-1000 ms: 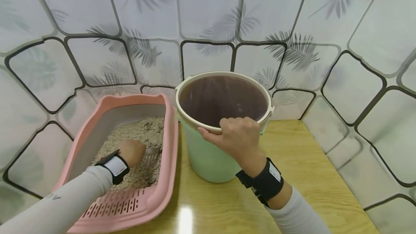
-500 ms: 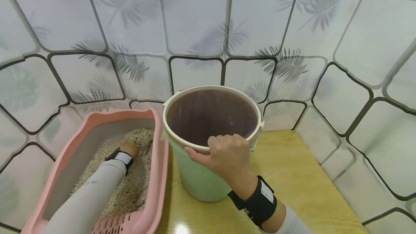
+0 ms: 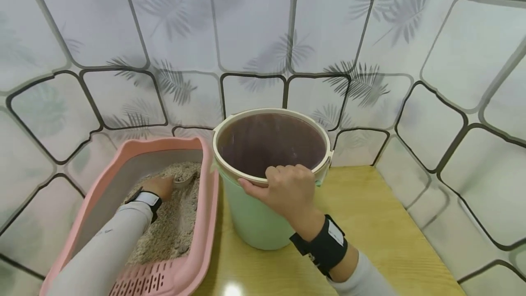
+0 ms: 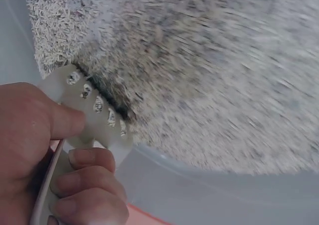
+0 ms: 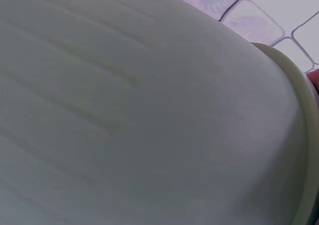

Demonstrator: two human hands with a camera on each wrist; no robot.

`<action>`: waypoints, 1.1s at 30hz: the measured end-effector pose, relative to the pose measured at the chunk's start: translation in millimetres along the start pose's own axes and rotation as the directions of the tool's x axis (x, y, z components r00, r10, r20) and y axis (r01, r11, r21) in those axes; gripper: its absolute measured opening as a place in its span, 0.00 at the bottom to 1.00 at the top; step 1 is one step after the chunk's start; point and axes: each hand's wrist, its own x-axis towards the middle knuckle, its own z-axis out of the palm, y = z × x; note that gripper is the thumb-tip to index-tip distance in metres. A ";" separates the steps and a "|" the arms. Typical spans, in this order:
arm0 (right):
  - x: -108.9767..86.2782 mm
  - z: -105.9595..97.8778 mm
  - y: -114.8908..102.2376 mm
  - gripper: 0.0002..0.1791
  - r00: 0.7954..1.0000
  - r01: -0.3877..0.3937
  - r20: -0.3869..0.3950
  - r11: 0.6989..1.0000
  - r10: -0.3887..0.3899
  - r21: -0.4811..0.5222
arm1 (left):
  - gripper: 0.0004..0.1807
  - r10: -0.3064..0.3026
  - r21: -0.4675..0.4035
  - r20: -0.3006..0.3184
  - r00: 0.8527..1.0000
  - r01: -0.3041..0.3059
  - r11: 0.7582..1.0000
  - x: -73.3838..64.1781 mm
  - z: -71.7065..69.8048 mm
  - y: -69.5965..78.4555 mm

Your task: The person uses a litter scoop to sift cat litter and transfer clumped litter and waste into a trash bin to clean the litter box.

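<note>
A pink litter box (image 3: 211, 214) with a grey inner wall stands at the left, partly filled with pale pellet litter (image 3: 160, 236). My left hand (image 3: 161, 187) reaches into it and grips the handle of a pale slotted litter scoop (image 4: 97, 130). In the left wrist view the scoop's front edge is down in the litter, and pellets show through its slots. My right hand (image 3: 289, 191) grips the near rim of a light green bucket (image 3: 255, 223), thumb along the outside and fingers over the cream rim. Only the bucket's outer wall (image 5: 189, 110) and rim fill the right wrist view.
The bucket's inside looks dark brown. Box and bucket stand side by side on a yellow wood-grain table (image 3: 370, 223). Behind and around them rises a patterned wall covering (image 3: 255, 26). Perforated slots (image 3: 139, 282) line the box's near end.
My left hand has moved with the scoop toward the back of the litter box, and a furrow shows in the litter. The right hand stays on the bucket rim; the head view has shifted.
</note>
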 end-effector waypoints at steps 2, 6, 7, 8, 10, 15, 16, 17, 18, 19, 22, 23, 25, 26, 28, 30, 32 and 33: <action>-0.9 1.3 -1.1 0.40 1.000 -0.010 0.023 1.000 0.010 0.007 | 0.20 0.006 -0.018 -0.031 0.999 -0.007 1.000 -17.2 -3.0 -3.4; 5.4 5.1 3.6 0.40 0.999 -0.027 0.034 1.000 0.027 0.002 | 0.25 -0.001 -0.074 -0.059 0.998 -0.004 0.997 -41.9 -18.2 -4.3; 6.8 5.8 4.7 0.40 0.999 -0.028 0.032 1.000 0.028 0.004 | 0.26 -0.011 -0.099 -0.060 0.998 0.005 0.995 -48.8 -21.0 -3.6; 7.7 6.4 5.2 0.40 0.999 -0.029 0.031 1.000 0.029 0.009 | 0.27 -0.031 -0.123 -0.059 0.998 0.023 0.992 -56.2 -22.7 -3.3; 8.5 7.2 5.1 0.40 0.999 -0.029 0.036 0.999 0.029 0.017 | 0.27 -0.055 -0.147 -0.102 0.993 0.039 0.988 -71.3 -23.0 -2.9; 5.6 7.4 -0.7 0.41 0.996 -0.062 0.060 0.998 0.060 0.023 | 0.30 -0.118 -0.186 -0.235 0.965 0.075 0.980 -103.6 -19.3 -4.9; 4.9 7.1 -2.5 0.42 0.996 -0.071 0.064 0.997 0.070 0.025 | 0.29 -0.126 -0.187 -0.260 0.957 0.079 0.979 -109.0 -18.3 -5.8; 3.9 6.7 -4.7 0.42 0.995 -0.077 0.064 0.997 0.075 0.033 | 0.29 -0.136 -0.192 -0.276 0.951 0.084 0.978 -114.5 -17.4 -6.6; 3.0 6.4 -7.0 0.42 0.995 -0.080 0.063 0.996 0.077 0.037 | 0.29 -0.145 -0.187 -0.295 0.944 0.092 0.978 -119.8 -15.9 -7.8; 3.0 6.7 -5.8 0.42 0.995 -0.084 0.064 0.996 0.082 0.034 | 0.29 -0.151 -0.180 -0.319 0.936 0.097 0.979 -120.3 -16.1 -7.1; 3.5 7.5 -3.8 0.42 0.995 -0.080 0.062 0.996 0.078 0.040 | 0.27 -0.166 -0.160 -0.385 0.908 0.111 0.981 -122.0 -14.3 -6.4; 3.4 8.0 -3.5 0.42 0.996 -0.075 0.055 0.996 0.072 0.043 | 0.25 -0.170 -0.151 -0.409 0.896 0.118 0.982 -122.2 -13.0 -6.7; 4.0 8.2 -3.6 0.42 0.996 -0.073 0.055 0.996 0.071 0.042 | 0.23 -0.183 -0.148 -0.453 0.872 0.129 0.980 -121.6 -10.1 -8.0; 4.3 8.1 -3.5 0.43 0.996 -0.074 0.055 0.996 0.071 0.043 | 0.22 -0.189 -0.156 -0.476 0.859 0.129 0.979 -120.7 -9.0 -8.6; 5.3 7.3 -4.1 0.43 0.996 -0.072 0.048 0.997 0.070 0.042 | 0.21 -0.199 -0.176 -0.507 0.838 0.126 0.976 -118.2 -7.9 -9.5; 6.4 5.7 -5.3 0.43 0.997 -0.069 0.033 0.997 0.067 0.045 | 0.22 -0.216 -0.211 -0.522 0.825 0.121 0.970 -115.9 -8.0 -10.8; 7.5 4.4 -6.5 0.43 0.998 -0.061 0.017 0.997 0.060 0.051 | 0.22 -0.230 -0.240 -0.528 0.818 0.116 0.964 -114.2 -8.8 -12.2; 8.2 4.0 -7.2 0.43 0.999 -0.053 0.004 0.997 0.053 0.054 | 0.21 -0.237 -0.254 -0.524 0.818 0.115 0.960 -113.9 -9.4 -13.1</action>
